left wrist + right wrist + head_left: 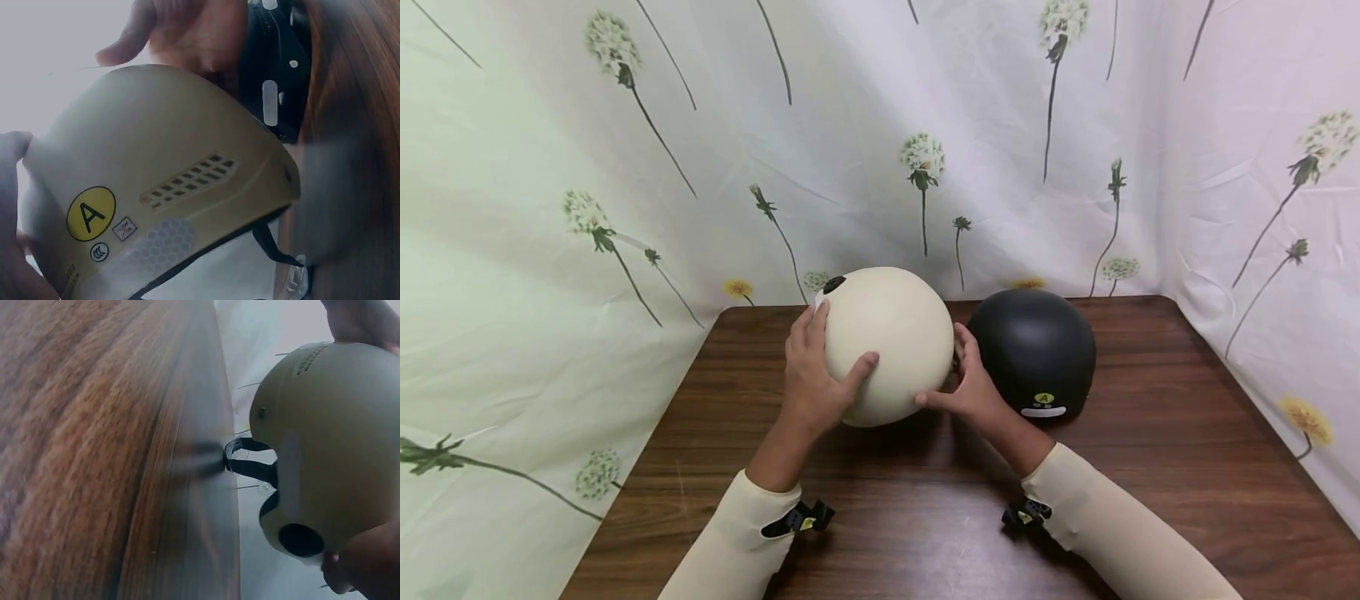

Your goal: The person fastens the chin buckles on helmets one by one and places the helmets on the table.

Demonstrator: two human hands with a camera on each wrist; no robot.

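Note:
A cream helmet (891,342) is held between both hands, raised over the table with its rounded crown facing the head camera. My left hand (816,379) grips its left side, thumb spread over the shell. On the lower right, my right hand (966,383) holds it with the thumb near the bottom edge and the fingers partly hidden behind. The left wrist view shows a yellow "A" sticker (91,214) and a slotted vent (190,181) on the shell. A dark chin strap (253,469) dangles below the rim in the right wrist view.
A black helmet (1033,354) with a yellow label stands just right of my right hand on the brown wooden table (895,517). White cloth printed with dandelions (850,183) hangs behind the table and along both sides. Each sleeve carries a small wrist camera.

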